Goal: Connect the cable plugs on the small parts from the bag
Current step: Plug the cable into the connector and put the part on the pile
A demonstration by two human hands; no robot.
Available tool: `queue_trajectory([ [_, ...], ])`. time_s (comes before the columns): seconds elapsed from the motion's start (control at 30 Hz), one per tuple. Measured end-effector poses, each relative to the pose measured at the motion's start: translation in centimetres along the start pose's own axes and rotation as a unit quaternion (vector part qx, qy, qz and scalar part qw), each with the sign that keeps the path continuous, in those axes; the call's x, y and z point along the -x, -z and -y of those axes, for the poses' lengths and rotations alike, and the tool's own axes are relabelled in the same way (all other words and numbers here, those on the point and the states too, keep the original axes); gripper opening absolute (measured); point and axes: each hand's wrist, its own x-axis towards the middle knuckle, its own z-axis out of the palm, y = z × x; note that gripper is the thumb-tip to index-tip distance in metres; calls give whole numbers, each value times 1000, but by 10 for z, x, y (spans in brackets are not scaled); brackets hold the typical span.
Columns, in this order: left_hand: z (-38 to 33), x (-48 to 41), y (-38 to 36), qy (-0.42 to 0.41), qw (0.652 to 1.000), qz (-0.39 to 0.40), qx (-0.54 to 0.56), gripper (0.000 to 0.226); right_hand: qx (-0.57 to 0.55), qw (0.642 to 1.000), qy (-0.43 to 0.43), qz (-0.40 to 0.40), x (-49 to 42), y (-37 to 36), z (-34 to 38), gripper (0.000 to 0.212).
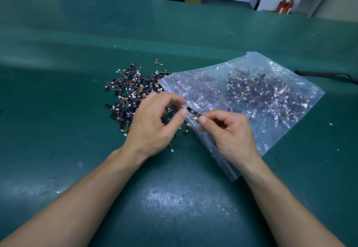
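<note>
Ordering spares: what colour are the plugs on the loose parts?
The plugs are white, seen best in the head view.

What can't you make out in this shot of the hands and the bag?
Head view: whether the white plug on the held part is seated; too small, right hand partly covers it.
Head view: pile under the left hand; the hand covers it.
Head view: parts count in the bag; plastic glare blurs them.
</note>
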Motion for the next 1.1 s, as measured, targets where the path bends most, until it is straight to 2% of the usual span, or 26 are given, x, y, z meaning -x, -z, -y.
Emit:
queue_trajectory([
  [0.13, 2, 0, -3, -3, 999, 45, 4, 12, 25, 1000, 13, 12, 2, -1, -1, 19],
  [0.2, 4, 0, -4, 4, 999, 48, 7, 3, 35, 999, 22, 11, 2, -2, -2, 14],
  [0.3, 5, 1, -4, 15, 999, 52, 9, 5, 36, 999, 21, 8, 3, -2, -4, 8],
  [0.67, 3, 1, -4, 15, 997, 69, 29, 7, 36, 999, 36, -1, 2, 0, -3, 12],
  [0.97, 3, 1, -5, 23, 997, 54, 40, 8, 5, 1000, 9, -8, 3, 0, 0, 5],
  [1.1, 2, 1, -5, 32, 996, 67, 54, 9, -8, 1000, 4, 0, 2, 0, 1, 17],
])
